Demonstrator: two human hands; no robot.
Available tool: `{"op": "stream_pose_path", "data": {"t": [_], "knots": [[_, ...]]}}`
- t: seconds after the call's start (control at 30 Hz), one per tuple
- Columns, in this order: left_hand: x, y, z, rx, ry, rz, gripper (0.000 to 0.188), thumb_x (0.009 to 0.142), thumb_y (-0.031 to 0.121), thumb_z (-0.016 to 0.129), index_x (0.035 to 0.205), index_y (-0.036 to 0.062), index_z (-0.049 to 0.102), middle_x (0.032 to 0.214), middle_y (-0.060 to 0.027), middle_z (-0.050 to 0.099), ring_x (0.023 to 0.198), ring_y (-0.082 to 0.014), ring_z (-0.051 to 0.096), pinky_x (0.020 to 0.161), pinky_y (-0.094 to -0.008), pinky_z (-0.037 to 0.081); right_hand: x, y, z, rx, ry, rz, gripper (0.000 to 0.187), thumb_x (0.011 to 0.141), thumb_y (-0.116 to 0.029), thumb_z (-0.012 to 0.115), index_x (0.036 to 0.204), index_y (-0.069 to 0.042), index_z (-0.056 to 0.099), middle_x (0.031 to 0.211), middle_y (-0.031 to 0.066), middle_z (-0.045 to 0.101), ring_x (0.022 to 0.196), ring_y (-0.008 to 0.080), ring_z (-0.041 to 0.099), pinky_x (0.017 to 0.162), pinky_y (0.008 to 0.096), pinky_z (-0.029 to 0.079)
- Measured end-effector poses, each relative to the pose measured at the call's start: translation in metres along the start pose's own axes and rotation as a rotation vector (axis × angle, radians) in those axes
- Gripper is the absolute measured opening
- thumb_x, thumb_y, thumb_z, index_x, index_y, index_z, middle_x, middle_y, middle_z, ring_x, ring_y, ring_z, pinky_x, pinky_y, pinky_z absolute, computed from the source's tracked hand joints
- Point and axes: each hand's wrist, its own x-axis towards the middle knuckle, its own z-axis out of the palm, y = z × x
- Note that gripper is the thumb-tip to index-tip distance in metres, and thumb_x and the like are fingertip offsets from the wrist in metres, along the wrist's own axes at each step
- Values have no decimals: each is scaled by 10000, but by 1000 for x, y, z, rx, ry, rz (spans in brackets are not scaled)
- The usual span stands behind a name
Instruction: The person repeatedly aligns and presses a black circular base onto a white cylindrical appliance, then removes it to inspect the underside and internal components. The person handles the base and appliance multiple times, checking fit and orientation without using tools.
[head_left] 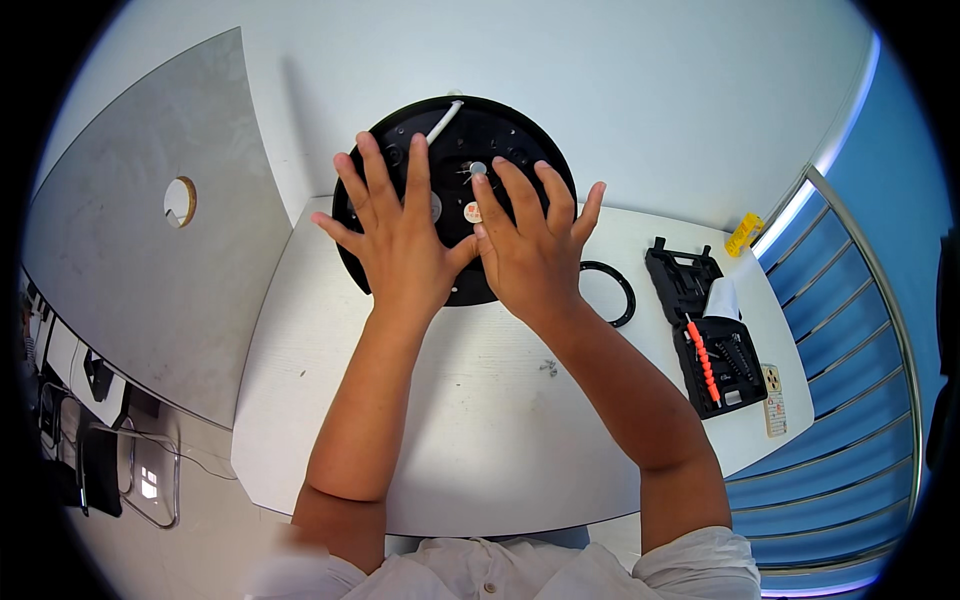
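A round black disc-shaped housing (pixel 520 130) stands at the far side of the white table, leaning near the wall. Small holes, a silvery round part (pixel 478 169) and an orange-and-white round sticker (pixel 473 212) show on its face, and a white cable (pixel 445 122) runs from its top edge. My left hand (pixel 400 235) is spread in front of its left half. In front of its right half is my right hand (pixel 530 240), fingers apart, the thumb close to the left thumb. Neither hand holds anything that I can see. Whether the fingers touch the housing is unclear.
Right of the housing lies a black ring (pixel 630 290). A black tool case (pixel 690 345) with an orange flexible shaft (pixel 702 360) sits open beside a pale remote (pixel 775 400) and a yellow object (pixel 743 234). Small screws (pixel 548 368) lie mid-table. A grey panel (pixel 150 130) rises left; metal railing (pixel 870 240) right.
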Motion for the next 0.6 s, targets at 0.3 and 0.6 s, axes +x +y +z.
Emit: {"op": "stream_pose_path", "data": {"t": [0.3,0.6], "knots": [[0,0,-1,6,-15,-10,1071,629,330,846,1493,229,221,1561,-188,0,1435,-412,-36,990,-761,25,-2,1,0,25,-13,-18,348,784,-237,681,1116,-144,642,1234,-4,526,1215,261,398,1032,698,123],[0,0,-1,1,-16,-12,1067,629,309,848,1492,222,226,1562,-185,-2,1437,-404,-47,992,-759,28,-2,1,0,34,-9,-23,377,771,-237,690,1133,-146,635,1242,0,526,1215,265,403,1035,698,116]]}}
